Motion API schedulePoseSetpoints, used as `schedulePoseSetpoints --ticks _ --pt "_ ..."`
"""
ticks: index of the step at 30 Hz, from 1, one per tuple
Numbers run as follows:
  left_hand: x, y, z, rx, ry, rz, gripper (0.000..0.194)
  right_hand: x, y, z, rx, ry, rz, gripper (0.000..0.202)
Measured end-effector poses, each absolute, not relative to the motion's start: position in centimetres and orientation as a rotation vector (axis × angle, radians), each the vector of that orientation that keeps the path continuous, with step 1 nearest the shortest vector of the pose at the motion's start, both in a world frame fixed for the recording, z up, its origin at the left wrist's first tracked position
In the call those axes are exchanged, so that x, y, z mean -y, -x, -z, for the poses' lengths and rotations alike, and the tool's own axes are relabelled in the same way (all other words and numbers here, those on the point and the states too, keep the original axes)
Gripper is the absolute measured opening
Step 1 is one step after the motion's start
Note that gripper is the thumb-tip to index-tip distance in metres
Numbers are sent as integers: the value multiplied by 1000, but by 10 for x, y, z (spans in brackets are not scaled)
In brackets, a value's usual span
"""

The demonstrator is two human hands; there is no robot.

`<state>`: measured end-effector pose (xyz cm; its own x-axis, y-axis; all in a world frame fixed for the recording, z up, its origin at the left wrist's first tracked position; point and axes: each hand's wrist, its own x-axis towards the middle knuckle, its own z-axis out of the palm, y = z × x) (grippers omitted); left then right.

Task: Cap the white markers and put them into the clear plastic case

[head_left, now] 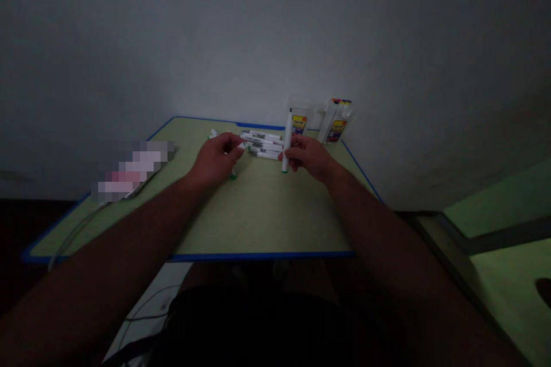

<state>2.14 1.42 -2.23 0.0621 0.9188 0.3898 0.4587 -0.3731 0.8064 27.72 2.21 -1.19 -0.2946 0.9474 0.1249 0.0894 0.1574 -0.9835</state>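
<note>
My right hand (306,155) grips a white marker (287,140) held upright, its narrow dark tip bare at the top and a green end at the bottom. Between the thumb and fingers of my left hand (217,156) is a small white marker cap (243,146). Several white markers (264,146) lie side by side on the table between and behind both hands. Part of another marker with a green end (233,176) shows below my left hand, which hides the rest.
Two clear plastic marker cases stand at the back right: one case (300,120) behind my right hand, the other case (338,123) holding markers with coloured ends. A blurred-out flat object (133,172) with a cable lies at the left. The table (258,218) has a blue edge and meets the wall.
</note>
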Motion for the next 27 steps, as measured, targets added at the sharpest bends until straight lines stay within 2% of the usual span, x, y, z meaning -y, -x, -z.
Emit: schedulePoseSetpoints --ticks 14,27 --pt "-17 -20 25 -1386 -1871 -1268 14 -21 -275 15 1645 1048 -1205 38" --pt "-15 -22 21 -1423 -1870 -1269 14 -16 -274 10 1721 1177 -1106 29"
